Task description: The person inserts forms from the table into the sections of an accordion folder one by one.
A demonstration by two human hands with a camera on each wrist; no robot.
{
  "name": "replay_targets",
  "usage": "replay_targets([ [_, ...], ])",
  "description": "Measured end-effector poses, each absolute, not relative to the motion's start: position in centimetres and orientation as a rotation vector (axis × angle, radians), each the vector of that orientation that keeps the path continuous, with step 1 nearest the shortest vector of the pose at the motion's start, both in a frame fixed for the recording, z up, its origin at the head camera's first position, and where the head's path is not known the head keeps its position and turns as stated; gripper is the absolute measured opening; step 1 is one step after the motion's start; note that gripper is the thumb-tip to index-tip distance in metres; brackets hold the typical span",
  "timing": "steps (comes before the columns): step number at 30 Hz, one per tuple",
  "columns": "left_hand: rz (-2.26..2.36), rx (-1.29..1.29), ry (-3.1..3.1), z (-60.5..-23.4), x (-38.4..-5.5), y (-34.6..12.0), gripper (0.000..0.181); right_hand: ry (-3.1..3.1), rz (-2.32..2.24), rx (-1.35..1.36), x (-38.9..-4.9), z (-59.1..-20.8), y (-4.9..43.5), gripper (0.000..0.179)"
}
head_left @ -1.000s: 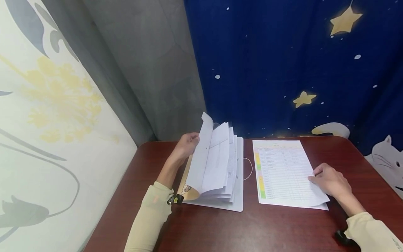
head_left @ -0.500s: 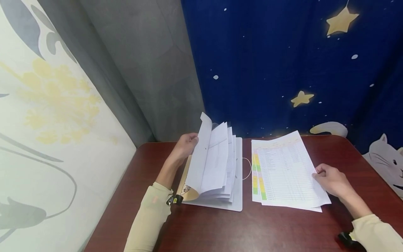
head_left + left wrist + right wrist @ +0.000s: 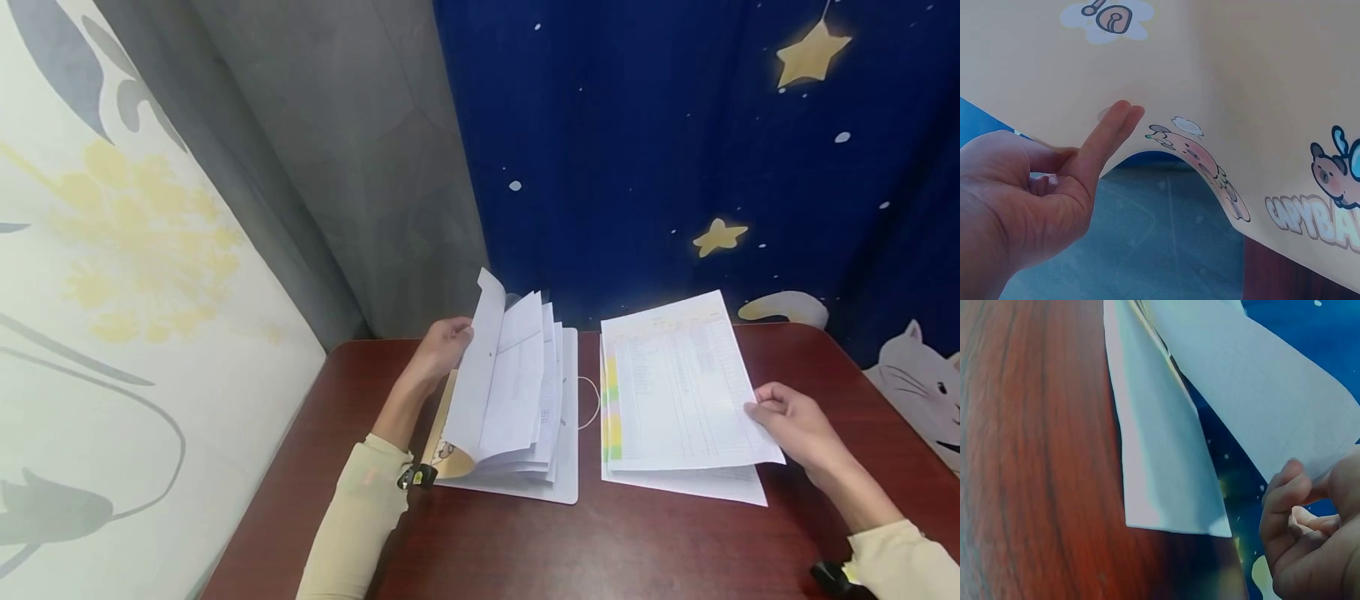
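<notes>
My left hand [image 3: 444, 343] holds up the front cover [image 3: 472, 375] of a folder at its left edge. In the left wrist view the cover's outside [image 3: 1222, 81] is cream with capybara cartoons, and the left hand's straight fingers lie along it. White papers [image 3: 517, 375] fan out inside the folder. On the right, my right hand [image 3: 798, 429] pinches the right edge of a printed sheet [image 3: 682, 392], raised and tilted above the table. Below it lies another sheet [image 3: 727, 487], with coloured blocks along its left side. The right wrist view shows a gap between the lifted sheet [image 3: 1266, 394] and the lower one.
The dark red wooden table [image 3: 600, 542] carries the folder and sheets. A white elastic loop [image 3: 597, 408] sticks out from the folder's right side. Grey and blue star-patterned curtains [image 3: 637, 167] hang behind the table, and a printed white wall [image 3: 150, 250] stands at left.
My right hand has lifted the top sheet off the lower one, its far edge rising and tilting up. The left hand and folder have stayed nearly still.
</notes>
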State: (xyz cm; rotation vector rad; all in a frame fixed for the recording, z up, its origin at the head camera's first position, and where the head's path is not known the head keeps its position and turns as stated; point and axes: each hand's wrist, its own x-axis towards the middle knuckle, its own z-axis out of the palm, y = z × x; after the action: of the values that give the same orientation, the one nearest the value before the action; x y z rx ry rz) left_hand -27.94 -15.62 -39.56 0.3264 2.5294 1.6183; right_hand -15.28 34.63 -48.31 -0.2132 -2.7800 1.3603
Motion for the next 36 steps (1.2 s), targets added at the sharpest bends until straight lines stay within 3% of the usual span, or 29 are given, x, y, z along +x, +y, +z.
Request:
replay_targets([
  [17, 1.628, 0.320, 2.521, -39.6, -27.8, -15.8, 0.046, -2.548, 1.683, -0.174, -14.8, -45.9, 30.9, 0.033],
  [36, 1.642, 0.315, 2.493, -39.3, -27.8, -15.6, 0.045, -2.339, 1.834, -0.244, -15.3, -45.0, 26.4, 0.022],
])
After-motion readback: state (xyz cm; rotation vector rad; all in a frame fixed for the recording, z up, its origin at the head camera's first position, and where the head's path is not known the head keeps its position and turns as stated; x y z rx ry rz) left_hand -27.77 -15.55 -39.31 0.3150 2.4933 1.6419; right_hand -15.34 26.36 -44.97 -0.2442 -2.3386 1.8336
